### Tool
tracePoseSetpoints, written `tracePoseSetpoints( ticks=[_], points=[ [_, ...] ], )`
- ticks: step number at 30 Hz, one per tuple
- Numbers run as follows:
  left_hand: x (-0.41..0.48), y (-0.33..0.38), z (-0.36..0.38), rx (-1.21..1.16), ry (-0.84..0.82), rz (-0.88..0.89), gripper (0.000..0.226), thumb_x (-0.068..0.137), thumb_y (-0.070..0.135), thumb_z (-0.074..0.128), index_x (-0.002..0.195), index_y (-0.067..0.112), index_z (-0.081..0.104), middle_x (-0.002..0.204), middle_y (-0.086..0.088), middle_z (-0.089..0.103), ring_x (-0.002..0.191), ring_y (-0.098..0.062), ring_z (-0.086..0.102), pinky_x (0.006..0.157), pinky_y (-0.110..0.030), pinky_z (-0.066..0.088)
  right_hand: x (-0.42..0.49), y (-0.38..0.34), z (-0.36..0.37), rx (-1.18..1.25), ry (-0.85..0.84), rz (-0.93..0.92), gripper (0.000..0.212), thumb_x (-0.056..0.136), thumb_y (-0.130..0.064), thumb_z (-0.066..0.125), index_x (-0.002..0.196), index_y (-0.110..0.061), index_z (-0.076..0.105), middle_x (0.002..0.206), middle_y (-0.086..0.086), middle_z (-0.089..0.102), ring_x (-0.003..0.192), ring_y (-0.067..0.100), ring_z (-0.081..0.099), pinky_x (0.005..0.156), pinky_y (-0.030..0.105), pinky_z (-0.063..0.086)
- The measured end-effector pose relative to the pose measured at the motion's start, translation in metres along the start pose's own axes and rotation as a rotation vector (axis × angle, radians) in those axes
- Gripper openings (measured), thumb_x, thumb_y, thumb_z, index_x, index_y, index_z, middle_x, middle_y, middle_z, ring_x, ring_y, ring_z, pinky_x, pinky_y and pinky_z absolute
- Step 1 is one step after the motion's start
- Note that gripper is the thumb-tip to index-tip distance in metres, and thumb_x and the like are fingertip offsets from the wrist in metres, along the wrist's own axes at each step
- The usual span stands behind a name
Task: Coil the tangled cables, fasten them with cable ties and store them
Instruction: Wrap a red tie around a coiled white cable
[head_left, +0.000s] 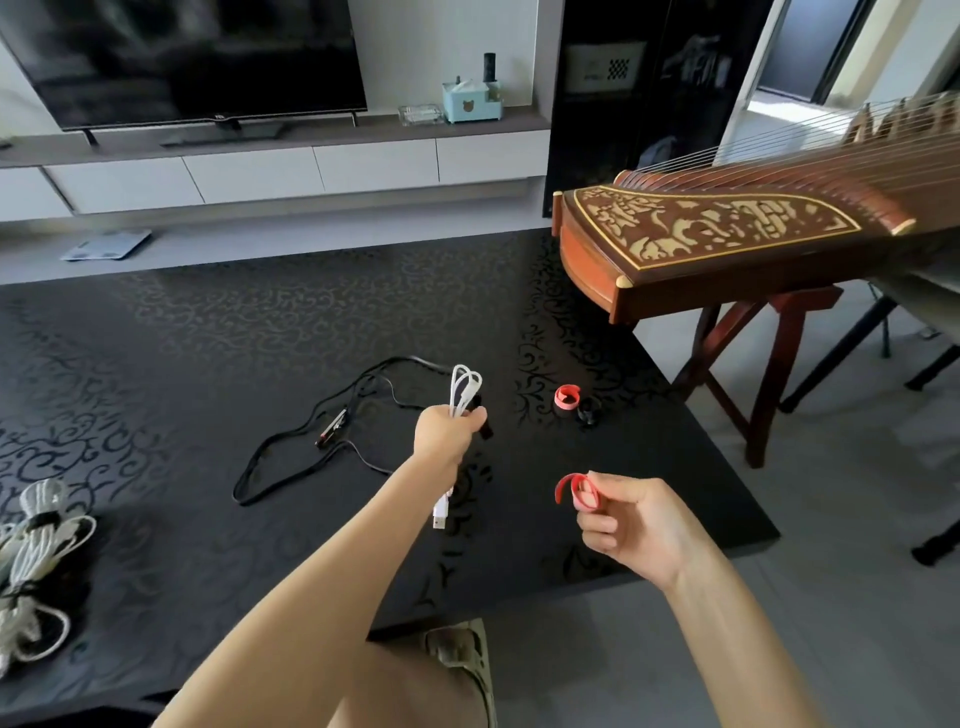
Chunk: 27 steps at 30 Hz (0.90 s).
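My left hand (448, 432) grips a folded white cable (464, 387) above the black table (208, 338); its loops stick up from the fist and a white USB plug (440, 514) hangs below my wrist. A curled red cable tie (576, 491) is pinched in my right hand (631, 525), lower right of the left hand. A loose black cable (311, 447) sprawls on the table left of my left hand. Another red tie (566, 397) and a black tie (589, 410) lie on the table beyond my hands.
Coiled whitish cables (36, 540) bound with dark ties lie at the table's left edge. A wooden zither (727, 244) on a stand overhangs the table's right corner. A TV and white cabinet stand behind. Grey floor is to the right.
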<state>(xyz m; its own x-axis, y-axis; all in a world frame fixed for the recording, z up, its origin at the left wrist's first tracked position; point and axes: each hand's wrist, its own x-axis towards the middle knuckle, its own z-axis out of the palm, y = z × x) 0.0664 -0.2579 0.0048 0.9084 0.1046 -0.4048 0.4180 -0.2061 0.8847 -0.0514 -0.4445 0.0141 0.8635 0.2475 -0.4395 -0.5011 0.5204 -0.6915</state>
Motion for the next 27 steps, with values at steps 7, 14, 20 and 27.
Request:
tracePoseSetpoints(
  ticks=[7, 14, 20, 27],
  points=[
    [-0.004, -0.001, 0.002, 0.601, -0.065, 0.109, 0.037, 0.090, 0.028, 0.058, 0.062, 0.012, 0.041, 0.060, -0.001, 0.041, 0.055, -0.018, 0.040, 0.049, -0.028, 0.029, -0.005, 0.005, 0.011, -0.240, 0.074, -0.155, 0.016, 0.094, -0.011, 0.053, 0.079, -0.005, 0.057, 0.070, 0.001, 0.057, 0.051, 0.010, 0.038, 0.046, 0.020, 0.028],
    [-0.038, 0.019, -0.006, 0.459, -0.082, 0.239, 0.026, 0.089, 0.032, 0.060, 0.083, 0.008, 0.051, 0.065, -0.002, 0.046, 0.054, -0.018, 0.044, 0.048, -0.027, 0.034, -0.008, 0.009, 0.025, -0.123, 0.064, -0.216, 0.014, 0.083, -0.018, 0.061, 0.073, -0.009, 0.064, 0.071, 0.002, 0.055, 0.054, 0.011, 0.040, 0.050, 0.020, 0.036],
    [-0.083, 0.020, -0.031, 0.000, -0.650, -0.031, 0.034, 0.092, 0.040, 0.058, 0.075, 0.012, 0.066, 0.049, 0.008, 0.024, 0.040, -0.005, 0.019, 0.035, -0.017, 0.020, -0.014, 0.007, 0.049, -0.198, -0.041, -0.268, 0.019, 0.088, -0.017, 0.060, 0.069, -0.012, 0.061, 0.084, 0.011, 0.058, 0.054, 0.009, 0.040, 0.051, 0.020, 0.034],
    [-0.101, 0.028, -0.086, 0.000, -0.417, 0.106, 0.024, 0.086, 0.011, 0.066, 0.065, 0.013, 0.055, 0.044, 0.008, 0.028, 0.038, -0.006, 0.022, 0.035, -0.018, 0.020, -0.030, 0.014, 0.081, -0.780, 0.121, -0.302, 0.008, 0.087, -0.021, 0.068, 0.090, -0.014, 0.071, 0.057, -0.003, 0.059, 0.051, 0.005, 0.051, 0.045, 0.012, 0.034]
  ],
)
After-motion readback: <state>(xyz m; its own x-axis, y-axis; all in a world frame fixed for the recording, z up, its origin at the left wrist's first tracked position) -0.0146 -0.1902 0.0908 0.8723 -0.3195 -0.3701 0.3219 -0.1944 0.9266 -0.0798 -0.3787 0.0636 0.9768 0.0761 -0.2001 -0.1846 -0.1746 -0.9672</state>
